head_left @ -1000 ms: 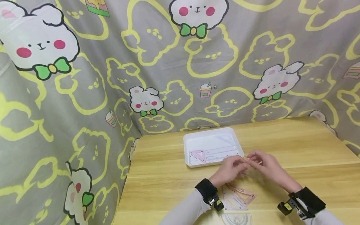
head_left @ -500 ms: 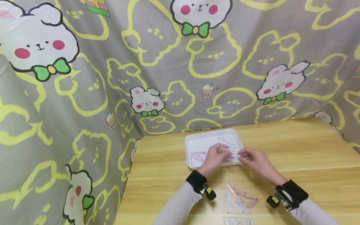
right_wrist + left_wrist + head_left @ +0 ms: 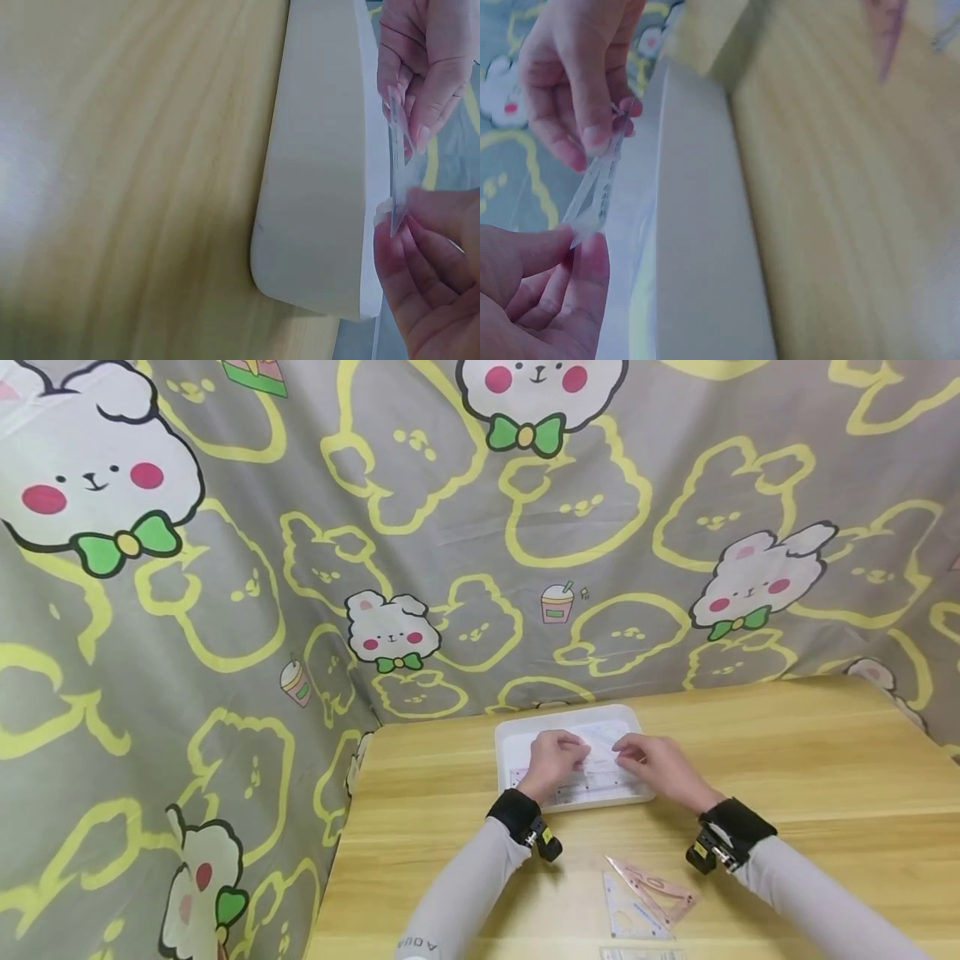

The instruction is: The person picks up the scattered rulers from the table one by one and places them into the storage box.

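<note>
Both hands hover over the white tray (image 3: 501,745) and pinch one clear plastic ruler piece (image 3: 600,752) between them. My left hand (image 3: 572,753) holds its left end and my right hand (image 3: 626,755) holds its right end. In the left wrist view the clear piece (image 3: 592,191) stands on edge above the tray wall (image 3: 697,225), pinched by the left hand (image 3: 574,247) below and the right hand (image 3: 592,139) above. The right wrist view shows the same piece (image 3: 396,176) just past the tray's rim (image 3: 322,187).
Inside the tray lie a straight ruler (image 3: 600,787) and a pink set square, mostly hidden by the hands. On the wooden table (image 3: 810,752) near me lie two overlapping set squares (image 3: 647,893) and a clear protractor (image 3: 632,953). A printed cloth hangs behind and to the left.
Both hands have moved away from me, from the table in front of the tray to over the tray, carrying the clear piece with them.
</note>
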Demonstrator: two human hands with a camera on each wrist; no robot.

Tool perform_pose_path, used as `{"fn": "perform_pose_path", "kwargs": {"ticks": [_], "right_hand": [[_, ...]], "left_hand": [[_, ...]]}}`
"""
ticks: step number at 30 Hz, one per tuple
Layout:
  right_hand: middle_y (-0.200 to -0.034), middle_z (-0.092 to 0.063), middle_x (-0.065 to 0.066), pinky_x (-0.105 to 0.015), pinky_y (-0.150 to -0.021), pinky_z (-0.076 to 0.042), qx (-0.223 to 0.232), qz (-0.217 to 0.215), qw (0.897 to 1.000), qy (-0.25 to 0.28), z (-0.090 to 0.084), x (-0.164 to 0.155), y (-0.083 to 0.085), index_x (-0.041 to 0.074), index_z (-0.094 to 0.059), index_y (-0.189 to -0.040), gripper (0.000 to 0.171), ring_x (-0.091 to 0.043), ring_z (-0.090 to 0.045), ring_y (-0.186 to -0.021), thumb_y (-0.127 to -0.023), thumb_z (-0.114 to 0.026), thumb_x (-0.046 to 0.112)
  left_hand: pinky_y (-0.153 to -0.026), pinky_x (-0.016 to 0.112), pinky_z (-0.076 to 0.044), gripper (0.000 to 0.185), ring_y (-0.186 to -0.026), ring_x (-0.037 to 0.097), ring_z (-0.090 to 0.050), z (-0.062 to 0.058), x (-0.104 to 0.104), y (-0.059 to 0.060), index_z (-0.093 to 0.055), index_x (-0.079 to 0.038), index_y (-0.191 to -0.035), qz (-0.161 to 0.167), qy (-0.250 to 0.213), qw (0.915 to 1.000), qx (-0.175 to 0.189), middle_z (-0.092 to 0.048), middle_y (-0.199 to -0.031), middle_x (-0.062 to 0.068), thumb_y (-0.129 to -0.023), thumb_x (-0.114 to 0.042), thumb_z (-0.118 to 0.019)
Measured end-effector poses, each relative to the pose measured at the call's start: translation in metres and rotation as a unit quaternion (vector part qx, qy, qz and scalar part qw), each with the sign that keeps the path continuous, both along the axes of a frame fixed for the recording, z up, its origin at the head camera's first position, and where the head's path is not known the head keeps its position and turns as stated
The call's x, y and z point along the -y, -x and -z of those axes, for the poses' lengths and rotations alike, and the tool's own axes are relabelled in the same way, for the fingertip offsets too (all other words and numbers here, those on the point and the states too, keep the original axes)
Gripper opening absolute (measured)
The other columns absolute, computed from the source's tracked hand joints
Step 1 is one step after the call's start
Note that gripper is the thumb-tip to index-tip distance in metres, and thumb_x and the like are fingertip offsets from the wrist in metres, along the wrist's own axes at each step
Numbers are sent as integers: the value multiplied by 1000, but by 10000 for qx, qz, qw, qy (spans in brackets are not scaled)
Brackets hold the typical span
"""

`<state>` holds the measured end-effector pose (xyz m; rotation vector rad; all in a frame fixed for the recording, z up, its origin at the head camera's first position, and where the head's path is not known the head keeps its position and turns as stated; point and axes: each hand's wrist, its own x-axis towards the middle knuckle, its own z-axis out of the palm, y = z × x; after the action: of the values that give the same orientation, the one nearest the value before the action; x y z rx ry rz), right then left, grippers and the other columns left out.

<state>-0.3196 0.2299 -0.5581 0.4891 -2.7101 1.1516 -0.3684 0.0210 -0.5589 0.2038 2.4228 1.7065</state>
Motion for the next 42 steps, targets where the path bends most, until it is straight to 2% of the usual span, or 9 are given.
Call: {"fn": "perform_pose_path", "kwargs": {"ticks": [4,8,13,20,25,29,33,39,42], "right_hand": [[-109,-75,-23,-58,-91,-56,-28,-59,9996,-267,1,5,12,-5,-73,-113,19,-41,-72,-102,-98,-62,-6],[-110,-73,-28,-61,-96,-53,-105,-192,9984,-524,4,10,20,-10,-72,-113,26,-47,-69,-107,-94,-55,-12],[-110,-72,-30,-62,-96,-52,-176,-266,9973,-664,10,14,23,-12,-71,-113,27,-49,-68,-106,-91,-55,-12],[-108,-72,-28,-60,-94,-54,-564,-277,9933,-965,20,17,21,-12,-70,-112,21,-46,-69,-103,-96,-58,-8],[-108,-72,-27,-59,-94,-55,-756,-333,9919,-960,26,18,23,-12,-71,-113,24,-45,-69,-102,-94,-56,-10],[-111,-72,-29,-59,-95,-54,-819,-358,9907,-1023,28,15,21,-11,-70,-116,24,-46,-69,-105,-96,-57,-9],[-113,-72,-30,-61,-95,-53,-936,-265,9907,-953,26,9,14,-11,-69,-117,22,-48,-69,-106,-97,-60,-7],[-116,-71,-29,-62,-98,-52,-851,-315,9911,-975,28,10,14,-10,-69,-118,23,-48,-68,-109,-97,-60,-7],[-116,-71,-30,-61,-99,-52,-751,-411,9907,-1062,30,14,17,-11,-69,-119,25,-48,-68,-110,-95,-60,-8]], "left_hand": [[-65,25,-59,6,-63,12,-73,7,-1,11,-77,-5,-93,-326,-148,9989,297,-78,-79,1,-92,-10,-80],[-65,26,-60,6,-64,13,-74,11,-3,19,-77,-3,-92,-574,-174,9973,432,-78,-79,3,-91,-8,-81],[-63,24,-58,8,-62,11,-71,16,-7,26,-76,-5,-88,-821,95,9953,513,-75,-75,1,-90,-10,-82],[-63,21,-51,12,-59,8,-64,22,-9,31,-77,-7,-82,-865,376,9944,467,-67,-63,-4,-89,-13,-83],[-67,25,-46,32,-61,11,-59,17,-9,30,-75,-6,-73,-824,825,9927,313,-61,-57,-3,-98,-26,-73],[-74,33,-49,31,-74,16,-60,6,-9,22,-77,-6,-92,-702,858,9928,462,-68,-78,1,-101,-34,-67],[-87,40,-51,43,-89,19,-60,-5,-11,14,-76,-7,-109,-516,846,9923,736,-67,-98,2,-103,-46,-61],[-96,41,-46,57,-77,18,-50,-13,-15,9,-65,1,-96,-644,198,9886,1346,-52,-79,2,-107,-53,-48],[-99,42,-47,57,-82,21,-62,-12,-14,9,-67,3,-105,-798,-225,9838,1587,-63,-86,8,-108,-50,-47]]}}
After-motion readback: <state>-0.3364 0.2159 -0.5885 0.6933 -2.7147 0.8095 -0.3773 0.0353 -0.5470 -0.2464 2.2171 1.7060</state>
